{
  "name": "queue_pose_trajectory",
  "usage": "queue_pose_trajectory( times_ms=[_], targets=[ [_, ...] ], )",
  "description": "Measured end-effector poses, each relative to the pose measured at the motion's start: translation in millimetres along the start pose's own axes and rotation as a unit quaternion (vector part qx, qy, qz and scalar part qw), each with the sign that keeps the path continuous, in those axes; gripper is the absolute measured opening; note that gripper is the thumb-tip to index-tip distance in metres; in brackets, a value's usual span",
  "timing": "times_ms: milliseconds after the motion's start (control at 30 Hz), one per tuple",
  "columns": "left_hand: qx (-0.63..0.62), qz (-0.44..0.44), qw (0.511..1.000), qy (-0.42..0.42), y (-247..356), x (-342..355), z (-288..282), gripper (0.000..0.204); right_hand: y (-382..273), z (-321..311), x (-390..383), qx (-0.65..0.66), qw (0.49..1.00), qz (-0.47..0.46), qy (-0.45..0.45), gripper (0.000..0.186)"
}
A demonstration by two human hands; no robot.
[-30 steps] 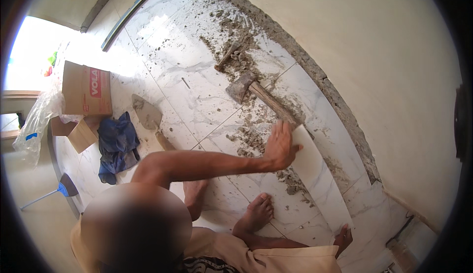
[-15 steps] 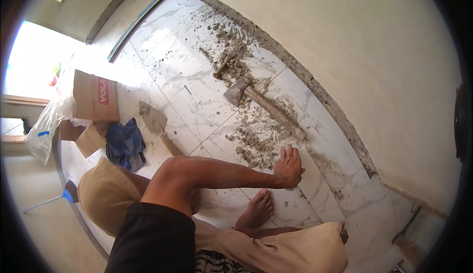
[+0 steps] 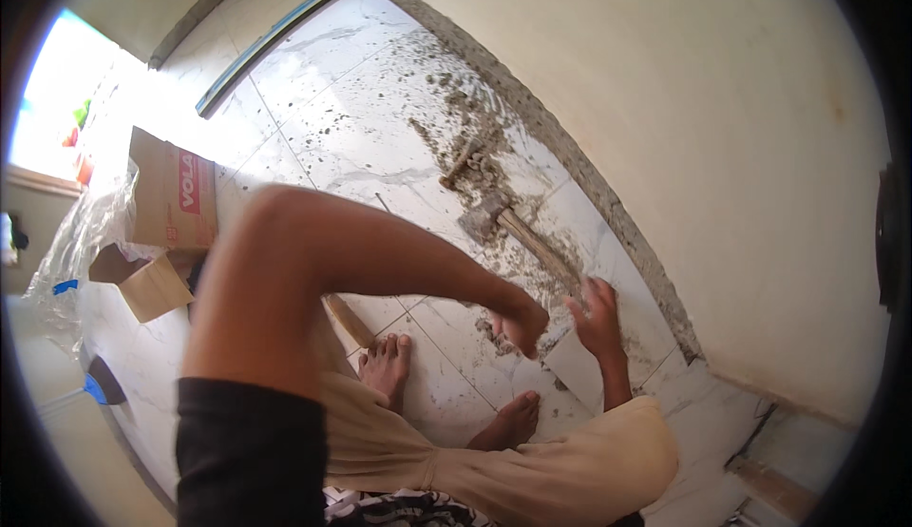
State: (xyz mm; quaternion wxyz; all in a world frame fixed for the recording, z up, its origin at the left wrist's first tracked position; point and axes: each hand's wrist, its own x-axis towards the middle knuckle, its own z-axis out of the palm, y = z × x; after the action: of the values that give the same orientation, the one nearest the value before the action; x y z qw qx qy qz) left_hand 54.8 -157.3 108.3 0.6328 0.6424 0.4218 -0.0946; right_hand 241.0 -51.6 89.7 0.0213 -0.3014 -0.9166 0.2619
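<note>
My left hand (image 3: 521, 323) hovers over grey mortar debris by a marble-look tile strip (image 3: 577, 368), its fingers curled; whatever they may hold is hidden. My right hand (image 3: 597, 313) has its fingers spread just beyond the strip, beside the lower end of the wooden handle of a heavy metal-headed tool (image 3: 527, 240); I cannot tell whether it touches that handle. A smaller dirty tool or piece (image 3: 459, 163) lies in the crumbled mortar farther back. A wooden handle (image 3: 345, 321) shows under my left arm, near my bare feet, its other end hidden.
A cardboard box (image 3: 169, 185) and clear plastic sheet (image 3: 66, 275) are at the left, near a blue brush (image 3: 100, 384). A long metal bar (image 3: 271, 47) lies on the far tiles. A pale wall (image 3: 712, 128) with a rough concrete edge (image 3: 608, 209) bounds the right side.
My left hand has left the tile strip, moving left with fingers curling. My right hand has risen from the strip's lower end toward the tool handle, fingers spread.
</note>
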Motion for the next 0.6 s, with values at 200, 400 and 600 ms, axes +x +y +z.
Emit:
queue_pose_trajectory(
  times_ms=[200,400,600],
  targets=[
    [0.05,-0.026,0.933,0.355,-135,-185,-75,0.056,-47,44,98,-0.14,0.986,-0.024,-0.091,0.056],
    [-0.167,-0.404,0.495,0.751,-349,-310,-14,0.053,-104,17,158,0.132,0.91,0.172,-0.354,0.03],
    [-0.205,-0.571,0.316,0.73,-421,-337,43,0.057,-228,-42,217,0.039,0.867,0.322,-0.38,0.026]
  ],
)
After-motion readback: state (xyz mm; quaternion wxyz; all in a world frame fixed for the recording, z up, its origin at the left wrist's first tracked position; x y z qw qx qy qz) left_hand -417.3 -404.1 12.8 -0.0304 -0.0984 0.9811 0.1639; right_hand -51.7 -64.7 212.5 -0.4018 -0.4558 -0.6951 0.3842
